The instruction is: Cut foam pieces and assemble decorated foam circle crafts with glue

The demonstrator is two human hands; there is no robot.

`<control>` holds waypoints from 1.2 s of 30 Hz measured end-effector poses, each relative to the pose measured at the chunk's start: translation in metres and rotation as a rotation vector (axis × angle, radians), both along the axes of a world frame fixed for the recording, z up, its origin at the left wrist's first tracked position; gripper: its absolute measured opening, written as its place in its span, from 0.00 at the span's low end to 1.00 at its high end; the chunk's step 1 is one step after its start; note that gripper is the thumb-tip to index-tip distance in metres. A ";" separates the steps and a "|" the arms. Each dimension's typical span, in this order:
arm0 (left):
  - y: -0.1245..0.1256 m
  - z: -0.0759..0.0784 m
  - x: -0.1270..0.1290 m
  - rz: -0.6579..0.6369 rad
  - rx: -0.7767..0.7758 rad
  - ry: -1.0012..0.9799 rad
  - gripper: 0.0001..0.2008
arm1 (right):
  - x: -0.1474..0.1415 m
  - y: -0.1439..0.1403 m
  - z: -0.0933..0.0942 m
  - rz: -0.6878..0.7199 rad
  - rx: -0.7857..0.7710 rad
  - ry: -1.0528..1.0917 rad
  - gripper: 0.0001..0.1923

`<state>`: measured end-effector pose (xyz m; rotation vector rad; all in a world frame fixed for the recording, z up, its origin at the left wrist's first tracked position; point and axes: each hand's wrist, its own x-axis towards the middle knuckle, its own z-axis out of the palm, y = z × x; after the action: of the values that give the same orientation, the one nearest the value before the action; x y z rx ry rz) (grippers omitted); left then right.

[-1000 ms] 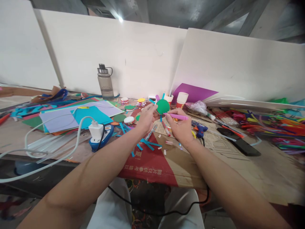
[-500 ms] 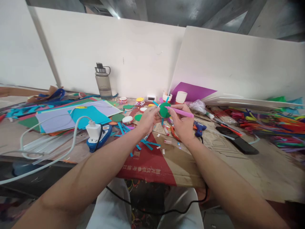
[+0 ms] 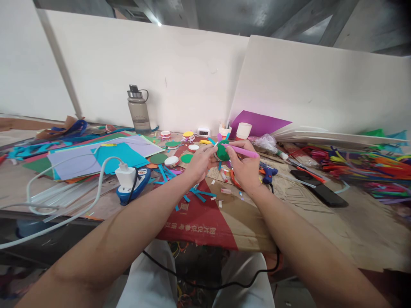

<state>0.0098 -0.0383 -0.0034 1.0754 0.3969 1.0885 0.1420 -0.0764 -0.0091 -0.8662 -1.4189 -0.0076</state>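
Left hand (image 3: 199, 161) raised over middle of worktop (image 3: 353, 222), toward far edge; fingers pinched on left rim of green paper disc (image 3: 221, 152). Disc held clear of surface, face toward camera, blue strips sticking out around rim. Right hand (image 3: 244, 167) just beside, fingers clenched round pink marker (image 3: 241, 150); marker near level, tip against disc face, tail pointing toward right edge. Both wrists above red-and-brown cardboard sheet (image 3: 205, 214) at near edge.

Scattered on cardboard below hands: blue paper strips (image 3: 197, 193), small offcuts. Blue glue gun (image 3: 269, 172) just right of right hand. Black phone (image 3: 323, 193) further right; pile of pipe cleaners (image 3: 369, 167) along right edge. White charger on power strip (image 3: 128, 182) left of hands, white cable looping toward left edge. Coloured paper sheets (image 3: 96, 156) stacked toward far left corner. Grey water bottle (image 3: 137, 110) upright at far edge against white board. Paper cup (image 3: 244, 130) and purple sheet (image 3: 260, 123) at far edge behind hands.
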 end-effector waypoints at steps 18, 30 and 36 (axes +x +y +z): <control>0.000 -0.001 0.000 0.003 0.022 0.023 0.08 | -0.001 -0.001 0.002 0.011 0.009 -0.020 0.03; 0.000 -0.001 0.000 -0.019 0.039 0.017 0.08 | 0.000 -0.002 0.003 0.014 -0.007 -0.062 0.04; 0.000 -0.001 0.000 -0.028 0.025 -0.006 0.09 | 0.001 -0.002 0.003 -0.001 -0.030 -0.086 0.05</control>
<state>0.0097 -0.0379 -0.0044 1.0970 0.3635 1.0745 0.1427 -0.0787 -0.0065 -0.9007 -1.5021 -0.0246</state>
